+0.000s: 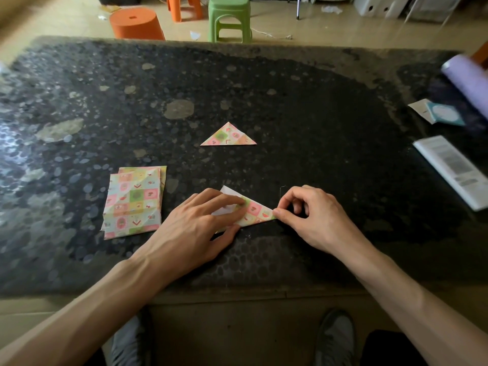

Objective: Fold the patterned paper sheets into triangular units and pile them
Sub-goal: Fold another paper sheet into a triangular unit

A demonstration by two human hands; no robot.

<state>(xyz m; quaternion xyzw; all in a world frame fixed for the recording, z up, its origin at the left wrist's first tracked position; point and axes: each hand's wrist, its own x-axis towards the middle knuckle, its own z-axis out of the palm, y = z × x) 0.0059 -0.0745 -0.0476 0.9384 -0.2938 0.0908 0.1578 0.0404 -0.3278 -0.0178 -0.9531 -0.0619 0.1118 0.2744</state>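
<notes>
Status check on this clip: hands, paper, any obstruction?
Left hand flat, pressing the half-folded sheet; right hand pinching its right corner. One finished triangle lies beyond, stack of sheets to the left. Nothing blocking the fold.

Sheets [133,202] left of folded triangle [228,135]

The left hand [196,225] covers the left half of the part-folded sheet [257,211], so the creases beneath it cannot be checked. In the stack of flat sheets [133,202] only a strip of the lower paper shows, and the count cannot be established. At the right edge a purple roll [468,80] is blurred and cut off; the white printed box [453,169] is also cut off, its print too small to read.
</notes>
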